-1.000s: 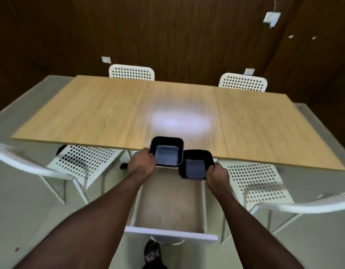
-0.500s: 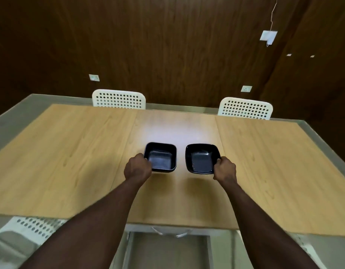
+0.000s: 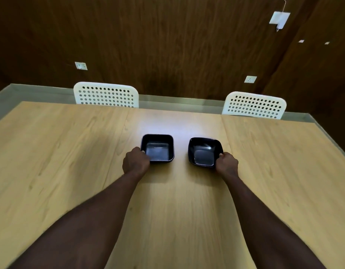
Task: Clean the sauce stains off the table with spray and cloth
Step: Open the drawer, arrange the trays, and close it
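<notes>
Head view: a dark wood-panelled wall (image 3: 167, 45) fills the upper half. Below it, a light wooden table (image 3: 61, 152) of three long panels spreads across the whole lower half, with a pale glare on its middle panel. Beyond the far edge of the table stand two white perforated plastic chair backs, one toward the left (image 3: 105, 95) and one toward the right (image 3: 254, 105).

Two bare forearms reach from the bottom edge over the middle panel. A glossy black square bowl (image 3: 158, 148) sits left of centre and a second black square bowl (image 3: 203, 151) just beside it on the right, the two apart. The left hand (image 3: 135, 162) grips the near left corner of the first bowl, fingers curled over the rim. The right hand (image 3: 226, 165) pinches the near right corner of the second bowl.

Two small white wall sockets, one on the left (image 3: 81, 65) and one on the right (image 3: 250, 79), sit on the wall above the chairs.
</notes>
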